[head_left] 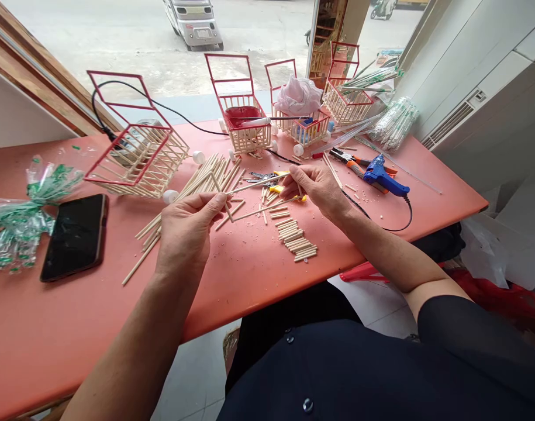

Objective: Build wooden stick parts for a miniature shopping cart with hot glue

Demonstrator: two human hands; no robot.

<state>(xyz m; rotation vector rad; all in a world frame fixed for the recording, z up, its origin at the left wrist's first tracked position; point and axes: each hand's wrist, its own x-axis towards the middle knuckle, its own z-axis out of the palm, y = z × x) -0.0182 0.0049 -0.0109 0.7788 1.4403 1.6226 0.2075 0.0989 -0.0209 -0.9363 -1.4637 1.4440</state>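
Between my hands, above the table, is a frame of thin wooden sticks [259,183], with two long sticks running across and a short one at the left end. My left hand [186,225] pinches its left end between thumb and fingers. At the right end, the fingers of my right hand [313,187] close on it, and they partly hide that corner. Just below lie short cut sticks [291,231], lined up in a row. Beside my left hand is a pile of long sticks [206,175]. Behind the frame, pliers with yellow handles [276,188] are partly covered.
Small stick carts with red handles [138,149] stand along the back, one holding a red bowl [241,116]. A blue glue gun [385,175] and orange-handled pliers [350,161] lie right. A phone [74,237] and plastic wrappers [26,210] lie left. A black cable crosses the back.
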